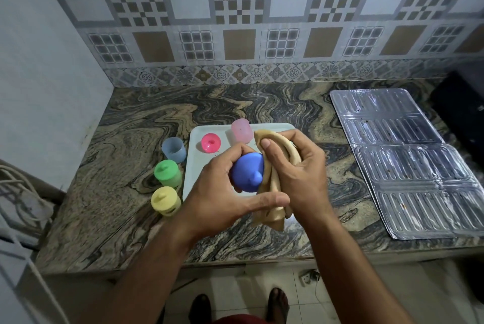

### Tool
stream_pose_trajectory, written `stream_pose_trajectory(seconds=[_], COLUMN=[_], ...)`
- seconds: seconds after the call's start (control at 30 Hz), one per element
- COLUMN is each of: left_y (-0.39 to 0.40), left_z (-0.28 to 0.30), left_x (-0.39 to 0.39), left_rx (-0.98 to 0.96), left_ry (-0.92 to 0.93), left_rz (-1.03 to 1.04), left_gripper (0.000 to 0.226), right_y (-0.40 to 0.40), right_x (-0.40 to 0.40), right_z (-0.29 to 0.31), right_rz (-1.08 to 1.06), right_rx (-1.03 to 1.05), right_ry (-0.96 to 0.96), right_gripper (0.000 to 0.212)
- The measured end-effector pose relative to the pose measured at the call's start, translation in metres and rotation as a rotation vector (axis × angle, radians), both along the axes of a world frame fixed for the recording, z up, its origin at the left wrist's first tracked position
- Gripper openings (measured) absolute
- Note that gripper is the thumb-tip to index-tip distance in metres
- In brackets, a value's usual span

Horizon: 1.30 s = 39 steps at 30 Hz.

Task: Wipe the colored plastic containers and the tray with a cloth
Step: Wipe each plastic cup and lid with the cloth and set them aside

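Above the near edge of the tray (195,140): left hand (222,182) clasping the blue lid (247,175), right hand (296,169) gripping the folded cloth (272,185) against it. Wiping that lid, probably. Next, likely setting it down left of the tray, beside the green container (167,173); open surface (131,219) there, nearer its front edge.

A home kitchen; a counter (146,114) of swirled dark and tan stone runs along a wall of patterned tiles (235,9), with a flowered border strip at the counter's far edge; on the right lies a ribbed foil sheet (403,156) spotted with crumbs, the kind set under a stove; small coloured plastic containers (167,173) stand on the left beside a pale tray (199,140); pale floor tiles (235,289) and bare feet show below.
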State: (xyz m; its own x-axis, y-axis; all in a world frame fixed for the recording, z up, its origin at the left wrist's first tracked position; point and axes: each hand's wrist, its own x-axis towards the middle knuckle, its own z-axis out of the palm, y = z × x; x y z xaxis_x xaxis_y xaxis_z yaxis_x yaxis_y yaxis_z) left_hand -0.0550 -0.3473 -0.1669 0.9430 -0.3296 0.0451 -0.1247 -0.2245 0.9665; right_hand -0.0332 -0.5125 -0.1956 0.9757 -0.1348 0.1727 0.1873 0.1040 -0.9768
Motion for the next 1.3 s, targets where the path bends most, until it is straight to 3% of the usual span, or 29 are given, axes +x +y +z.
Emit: stream_pose_trajectory(seconds=[0.1,0.23,0.57,0.7,0.83,0.97,1.17,1.3], left_y=[-0.003,-0.001,0.002,0.003,0.004,0.009,0.010,0.015], left_z=[-0.008,-0.017,-0.015,-0.011,-0.011,-0.013,-0.015,-0.019], left_x=[0.000,-0.002,-0.008,0.000,0.008,0.012,0.007,0.008], left_rx=[-0.033,-0.379,-0.416,-0.367,-0.315,-0.287,-0.400,-0.309], left_ry=[0.015,0.184,0.146,0.131,0.147,0.102,0.114,0.029], left_rz=[0.051,0.012,0.034,0.028,-0.020,-0.046,0.008,0.195], left_gripper=[0.048,0.030,0.019,0.023,0.018,0.017,0.018,0.012], right_y=[-0.001,-0.007,-0.025,-0.044,-0.051,-0.048,-0.055,-0.055], right_x=[-0.005,-0.005,-0.006,-0.004,-0.006,-0.006,-0.004,-0.013], right_z=[-0.005,-0.007,-0.003,0.017,0.037,0.046,0.043,0.031], right_rz=[-0.033,-0.127,-0.204,-0.008,0.183,0.235,0.224,0.156], right_rx=[0.099,0.274,-0.248,-0.191,-0.475,-0.749,-0.825,-0.655], right_ry=[0.073,0.140,-0.081,-0.167,-0.267,-0.388,-0.437,-0.283], right_gripper=[0.007,0.006,0.011,0.015,0.014,0.016,0.015,0.013])
